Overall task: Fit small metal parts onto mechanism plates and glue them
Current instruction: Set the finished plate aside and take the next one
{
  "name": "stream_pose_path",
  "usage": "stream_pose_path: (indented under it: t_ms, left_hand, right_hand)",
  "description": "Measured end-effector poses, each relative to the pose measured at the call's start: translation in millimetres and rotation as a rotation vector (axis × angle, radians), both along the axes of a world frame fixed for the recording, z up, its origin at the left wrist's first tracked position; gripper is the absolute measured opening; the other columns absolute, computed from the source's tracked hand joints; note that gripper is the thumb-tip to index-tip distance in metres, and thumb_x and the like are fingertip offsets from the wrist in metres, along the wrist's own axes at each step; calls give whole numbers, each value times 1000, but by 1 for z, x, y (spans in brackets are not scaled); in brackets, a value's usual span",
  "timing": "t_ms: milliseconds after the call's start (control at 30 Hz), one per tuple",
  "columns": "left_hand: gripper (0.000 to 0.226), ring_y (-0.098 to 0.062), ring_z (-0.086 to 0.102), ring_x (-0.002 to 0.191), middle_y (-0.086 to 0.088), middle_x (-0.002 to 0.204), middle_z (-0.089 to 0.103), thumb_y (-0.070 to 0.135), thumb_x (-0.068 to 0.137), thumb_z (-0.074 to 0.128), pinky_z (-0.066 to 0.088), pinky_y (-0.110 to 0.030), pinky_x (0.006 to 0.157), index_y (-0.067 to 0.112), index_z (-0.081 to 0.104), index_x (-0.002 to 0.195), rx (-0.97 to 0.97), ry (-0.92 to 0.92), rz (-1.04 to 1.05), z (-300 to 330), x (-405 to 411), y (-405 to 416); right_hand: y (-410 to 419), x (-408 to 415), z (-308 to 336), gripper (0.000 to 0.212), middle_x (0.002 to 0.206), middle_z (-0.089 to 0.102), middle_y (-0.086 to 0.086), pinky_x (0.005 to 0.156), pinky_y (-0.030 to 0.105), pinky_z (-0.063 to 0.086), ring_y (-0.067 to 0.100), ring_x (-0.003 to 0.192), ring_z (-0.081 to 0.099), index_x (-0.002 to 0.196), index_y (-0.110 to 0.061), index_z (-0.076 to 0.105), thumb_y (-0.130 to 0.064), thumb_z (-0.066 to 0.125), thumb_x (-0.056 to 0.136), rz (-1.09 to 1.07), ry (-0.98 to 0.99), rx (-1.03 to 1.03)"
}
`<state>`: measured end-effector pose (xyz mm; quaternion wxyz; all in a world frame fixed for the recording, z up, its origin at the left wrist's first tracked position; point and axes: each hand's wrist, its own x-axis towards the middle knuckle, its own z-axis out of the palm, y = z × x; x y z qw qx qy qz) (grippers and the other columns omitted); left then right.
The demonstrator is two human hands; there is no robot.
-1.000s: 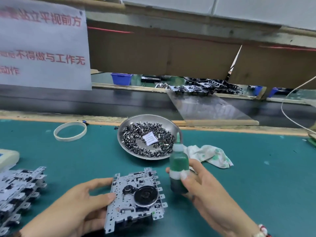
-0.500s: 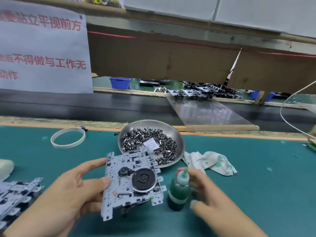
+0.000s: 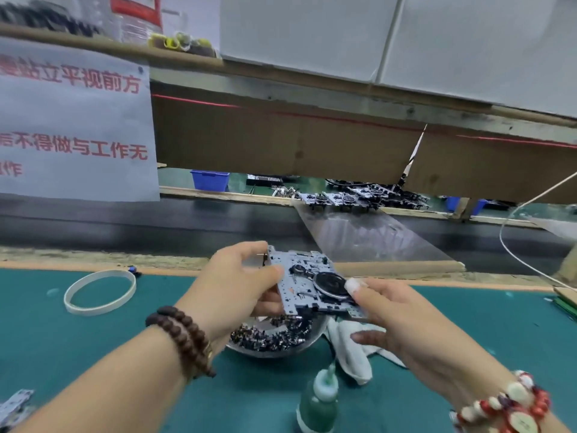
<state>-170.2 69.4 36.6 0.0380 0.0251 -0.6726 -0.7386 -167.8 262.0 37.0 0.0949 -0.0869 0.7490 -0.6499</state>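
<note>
The plate (image 3: 307,284) was held raised over the bowl of small parts (image 3: 274,337), near the belt (image 3: 125,223). It was pinched at its left edge by the left hand (image 3: 232,287) and at its right corner by the right hand (image 3: 402,317), thumb on the black wheel. The glue bottle (image 3: 318,404) stood free on the mat (image 3: 93,354). Judgement: the plate should be kept level and gripped by the edges, so that fresh glue is not smeared.

We see a white rubber ring (image 3: 100,292) on the teal mat (image 3: 62,345), a crumpled white cloth (image 3: 352,354), and a blue plastic bin (image 3: 209,180) beyond.
</note>
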Motion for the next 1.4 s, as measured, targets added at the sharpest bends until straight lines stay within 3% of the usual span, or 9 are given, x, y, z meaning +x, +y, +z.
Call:
stream_pose_path:
  t_ms: [167, 400, 500, 633, 800, 900, 1033, 1133, 1400]
  left_hand:
    - [69, -6, 55, 40, -5, 67, 55, 13, 88, 58, 52, -20, 46, 18, 20, 145, -89, -144, -19, -13, -38, 27]
    - [39, -14, 53, 56, -19, 127, 51, 5, 91, 54, 50, -18, 40, 1, 45, 128, -84, -305, -128, -20, -105, 67]
    - [20, -9, 55, 47, -13, 98, 57, 2, 90, 54, 47, -16, 38, 5, 51, 109, -110, -364, -157, -25, -129, 78]
    - [18, -12, 57, 50, -10, 72, 54, -4, 91, 49, 44, -16, 39, 6, 48, 76, -116, -389, -114, -27, -154, 89]
    - [16, -17, 58, 63, -16, 84, 56, -11, 91, 42, 51, -19, 52, -6, 50, 103, -69, -340, -65, -27, -173, 103]
    - [43, -20, 58, 87, -17, 115, 51, -8, 92, 42, 51, -31, 82, -3, 38, 135, 3, -283, -84, -24, -176, 109]
    - [51, -26, 41, 128, -11, 144, 35, -2, 96, 37, 39, -39, 101, 7, 24, 144, 10, -262, -195, -17, -166, 108]
    - [53, -22, 30, 137, -5, 152, 24, 4, 97, 39, 34, -39, 108, 9, 20, 146, -65, -206, -229, -18, -150, 99]
    - [44, -16, 52, 114, -5, 136, 47, 15, 95, 47, 47, -31, 90, 11, 38, 138, -192, -160, -162, -8, -76, 58]
  right_hand:
    - [17, -25, -22, 17, 76, 72, -6, 54, 19, 54, 3, 62, 63, 87, -11, 70, -20, 56, 88, -105, -198, -236]
    - [35, -95, -32, 11, 94, 56, -1, 48, 19, 47, 10, 75, 48, 92, -12, 63, -21, 57, 92, -365, -148, -181]
    - [43, -124, -38, 13, 77, 53, -9, 47, 18, 31, 6, 63, 42, 99, -21, 60, -31, 54, 94, -416, -84, 85]
    - [52, -151, -45, 16, 61, 43, -2, 35, 14, 31, 8, 51, 36, 88, -13, 60, -26, 53, 95, -388, -203, -5]
    - [56, -167, -43, 16, 61, 45, 2, 40, 12, 37, 8, 49, 42, 100, -3, 56, -16, 48, 97, -402, -207, -95]
    - [59, -170, -36, 50, 104, 59, 15, 70, 20, 50, 19, 87, 62, 140, 3, 31, -11, 50, 95, -438, -179, -202]
    - [67, -167, -34, 63, 152, 28, 10, 108, 41, 36, 26, 130, 41, 147, -9, 22, -16, 55, 93, -468, -18, -17]
    - [67, -153, -38, 55, 140, 42, 8, 109, 44, 35, 27, 129, 42, 143, -12, 34, -15, 56, 92, -424, -10, 29]
    - [24, -80, -19, 14, 111, 62, 3, 84, 26, 48, 12, 107, 56, 98, -18, 64, -11, 55, 92, -173, -12, -35]
